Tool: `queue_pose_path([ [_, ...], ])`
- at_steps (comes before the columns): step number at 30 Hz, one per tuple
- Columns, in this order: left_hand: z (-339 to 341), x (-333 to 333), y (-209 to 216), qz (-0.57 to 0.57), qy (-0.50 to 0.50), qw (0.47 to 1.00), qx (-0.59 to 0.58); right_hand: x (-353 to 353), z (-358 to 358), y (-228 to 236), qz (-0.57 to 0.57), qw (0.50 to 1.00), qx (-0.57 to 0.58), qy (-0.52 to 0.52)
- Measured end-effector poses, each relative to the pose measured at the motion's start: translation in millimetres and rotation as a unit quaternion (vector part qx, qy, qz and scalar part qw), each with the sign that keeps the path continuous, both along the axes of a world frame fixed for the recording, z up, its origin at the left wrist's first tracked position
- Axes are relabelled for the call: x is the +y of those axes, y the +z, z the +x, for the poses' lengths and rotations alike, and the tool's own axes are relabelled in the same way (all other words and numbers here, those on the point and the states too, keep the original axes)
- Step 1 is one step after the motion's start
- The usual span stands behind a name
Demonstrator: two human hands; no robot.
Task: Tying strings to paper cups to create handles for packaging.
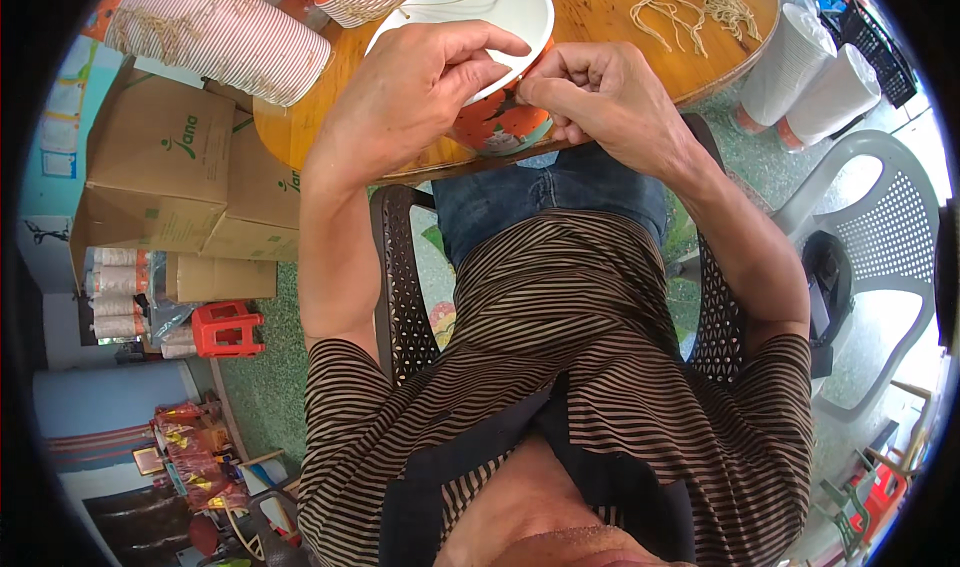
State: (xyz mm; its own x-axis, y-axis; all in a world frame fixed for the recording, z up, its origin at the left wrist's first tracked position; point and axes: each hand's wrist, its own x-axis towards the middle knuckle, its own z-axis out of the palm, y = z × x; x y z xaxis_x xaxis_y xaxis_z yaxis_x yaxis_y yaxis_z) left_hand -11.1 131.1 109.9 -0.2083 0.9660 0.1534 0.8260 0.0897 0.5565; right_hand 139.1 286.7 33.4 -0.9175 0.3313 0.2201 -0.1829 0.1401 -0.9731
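Note:
A paper bucket [500,127] with an orange printed outside and white inside leans toward me at the table's near edge. A thin tan cord [462,3] runs across its mouth. My left hand [415,92] arches over the near rim, its thumb and forefinger apart with a gap between them; its other fingers are mostly hidden. At the rim's right side my right hand [605,97] is closed in a pinch, thumb against forefinger, where a short bit of cord seems to pass. The exact grip is partly covered by the fingers.
Stacks of nested paper buckets [215,29] lie on the wooden table [590,7] at left. Loose tan cords [705,2] lie at its right. Cardboard boxes [160,137] and a red stool [226,329] stand left; wrapped bucket stacks [790,62] and a grey chair [885,227] stand right.

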Motion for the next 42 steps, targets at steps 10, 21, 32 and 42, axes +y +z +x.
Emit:
queue_pose_path([
  [10, 4, 4, 1, 0.016, 0.001, 0.995, 0.098, 3, -2, -5, 0.002, 1.0, 0.009, 0.009],
  [21, 13, -3, -1, 0.234, 0.037, 0.967, -0.095, 2, -8, -10, -0.027, 0.999, -0.014, 0.043],
  [32, 21, 7, -13, 0.2, 0.041, 0.976, -0.077, 11, -3, -5, 0.033, 0.996, 0.085, 0.02],
  [42, 19, 7, -10, 0.16, 0.085, 0.976, -0.124, 19, 10, 4, 0.166, 0.944, 0.277, -0.06],
])
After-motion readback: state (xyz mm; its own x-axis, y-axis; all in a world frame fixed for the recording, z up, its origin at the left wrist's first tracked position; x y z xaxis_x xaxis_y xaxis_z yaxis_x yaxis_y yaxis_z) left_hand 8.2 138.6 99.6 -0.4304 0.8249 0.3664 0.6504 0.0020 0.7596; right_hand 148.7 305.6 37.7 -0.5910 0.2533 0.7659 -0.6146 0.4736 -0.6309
